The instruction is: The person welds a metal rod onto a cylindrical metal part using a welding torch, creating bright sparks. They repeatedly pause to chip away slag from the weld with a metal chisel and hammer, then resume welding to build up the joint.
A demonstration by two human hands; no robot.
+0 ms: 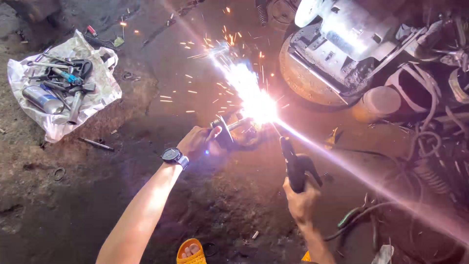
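Sandal (191,253), orange, toes showing, at the bottom edge between the two forearms; a second orange bit (306,256) shows just beside the right wrist, too cut off to tell what it is.

Two hands at work, both closed. Left hand (198,142) grips a metal rod (228,127) with a disc on it, held out over the ground; one watch (174,156) on that wrist. Right hand (302,196) is wrapped around one black electrode holder (294,165), its tip pointing up and left to the far end of the rod.

One arc (258,104) burns where tip and rod meet, white and blown out. Glare hides the joint itself and the rod's far end. Sparks scatter up and left; one bright streak runs down to the right edge.

Ground (146,205) is dark, oily dirt.

Upper left, well apart from the hands: one white plastic bag (100,90) spread flat, carrying a heap of tools, too tangled to count, among them one blue-handled tool (67,77) and one shiny can (41,99). One loose bolt (95,143) lies just below the bag, one small ring (59,173) further down.

Upper right: a motorcycle (351,44), metal plates and a wheel rim showing, with hoses and cables (430,142) alongside. One pale cylinder (380,102) sits under it. A green-tipped cable (352,216) trails near the right wrist.
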